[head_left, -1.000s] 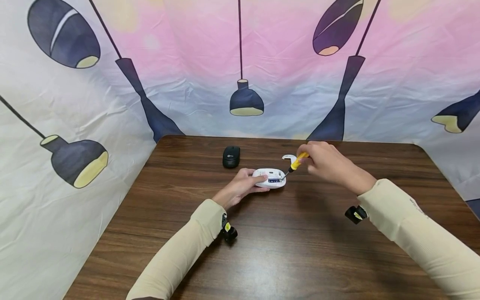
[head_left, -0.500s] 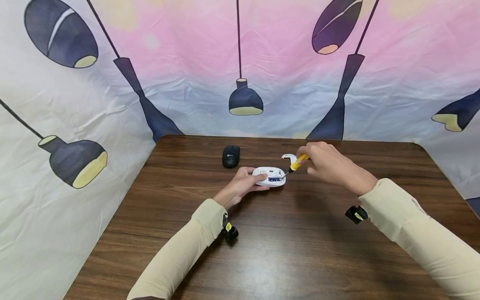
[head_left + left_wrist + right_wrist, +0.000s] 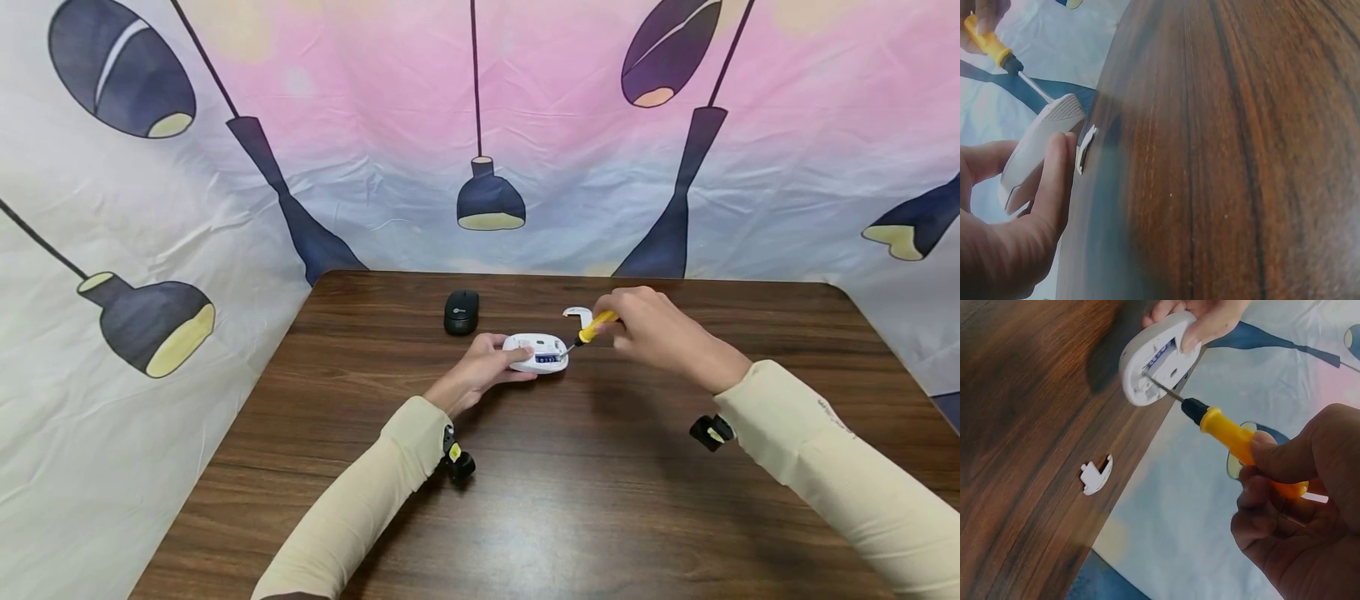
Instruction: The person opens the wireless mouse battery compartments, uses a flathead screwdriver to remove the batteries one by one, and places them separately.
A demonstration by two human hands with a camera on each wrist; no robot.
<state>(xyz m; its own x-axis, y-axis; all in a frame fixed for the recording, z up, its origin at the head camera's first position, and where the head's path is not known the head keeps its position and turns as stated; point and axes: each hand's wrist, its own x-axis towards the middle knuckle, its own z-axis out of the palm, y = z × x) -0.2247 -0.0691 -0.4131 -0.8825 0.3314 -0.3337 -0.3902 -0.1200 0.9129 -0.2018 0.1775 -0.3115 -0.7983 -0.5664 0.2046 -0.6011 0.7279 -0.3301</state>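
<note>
Two hands work mid-surface: the left hand (image 3: 483,367) grips an upturned white plastic computer mouse (image 3: 537,352); the right hand's (image 3: 651,329) fingers curl around a yellow-handled screwdriver (image 3: 592,328). Only the right wrist view shows its tip inside the mouse's open compartment and the small white cover piece (image 3: 1095,475) lying apart on the dark wooden surface (image 3: 525,492).

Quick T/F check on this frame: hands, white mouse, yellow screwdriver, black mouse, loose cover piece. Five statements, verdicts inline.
1. The left hand grips the white computer mouse, which lies underside up. True.
2. The right hand holds a red-handled hammer. False: it grips a yellow-handled screwdriver.
3. The screwdriver's metal tip sits in the white mouse's open underside. True.
4. The black computer mouse is stacked on the white one. False: it lies apart on the dark wooden table, behind the left hand.
5. The small white cover piece is still fitted to the mouse. False: it lies loose on the table.
</note>
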